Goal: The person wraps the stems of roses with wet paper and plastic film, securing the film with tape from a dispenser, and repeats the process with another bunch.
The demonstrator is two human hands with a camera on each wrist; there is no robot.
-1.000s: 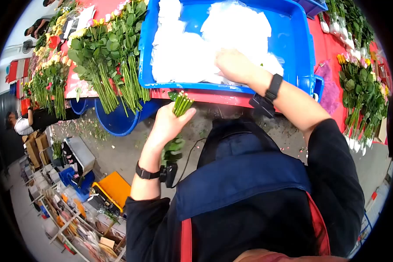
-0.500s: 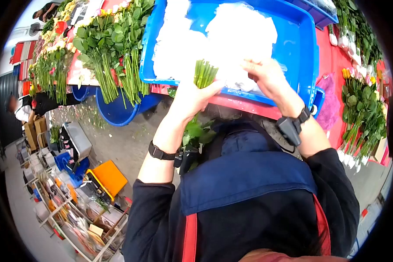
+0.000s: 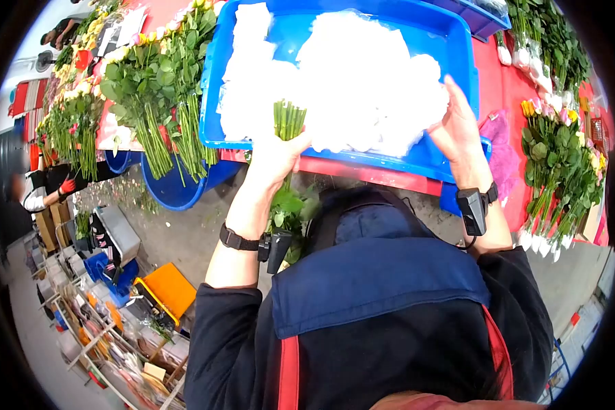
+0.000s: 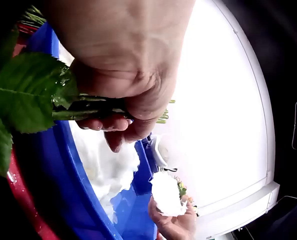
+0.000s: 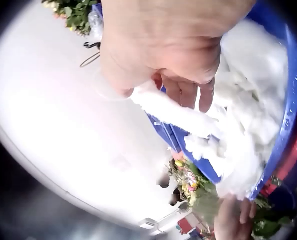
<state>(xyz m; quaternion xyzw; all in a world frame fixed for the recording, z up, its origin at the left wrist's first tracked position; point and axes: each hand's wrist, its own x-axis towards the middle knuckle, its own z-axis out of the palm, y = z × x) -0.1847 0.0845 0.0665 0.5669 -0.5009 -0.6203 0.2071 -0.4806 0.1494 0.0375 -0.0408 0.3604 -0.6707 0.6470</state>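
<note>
Nearest: leaves [image 3: 287, 212], green, hanging on the person's side of the tray's near edge, below the left hand [image 3: 277, 154].

Left hand: thumb and fingers curled round a stem bundle [image 3: 290, 119]. Bundle: long axis running away from the body, cut ends outermost, above the tray just past its near edge, toward the near left corner.

Right hand [image 3: 461, 130]: near the tray's near right corner, thumb and fingers holding a white wad [image 3: 427, 85], soft and wet-looking; exact fingertip contact partly hidden. Wad: to the right of the cut ends, well apart from them, roughly crosswise to the stems' axis. Left hand nearer the stem ends; right hand already at the wad.

Tray [image 3: 406, 164]: blue, its near edge along the near edge of the red surface [image 3: 376, 173]. Contents: a white mass [image 3: 335, 75], overexposed in the head view, between the hands and beyond them.

Below the surface's near edge, at left: one blue bucket [image 3: 174, 184].

Beside the tray's right edge: one purple cloth [image 3: 500, 157]. Left of the tray: leafy roses [image 3: 143, 89], stems toward the near edge. Farther right: more roses [image 3: 560, 150], white at the stem ends. Beyond the far right corner: one blue crate [image 3: 468, 17].
</note>
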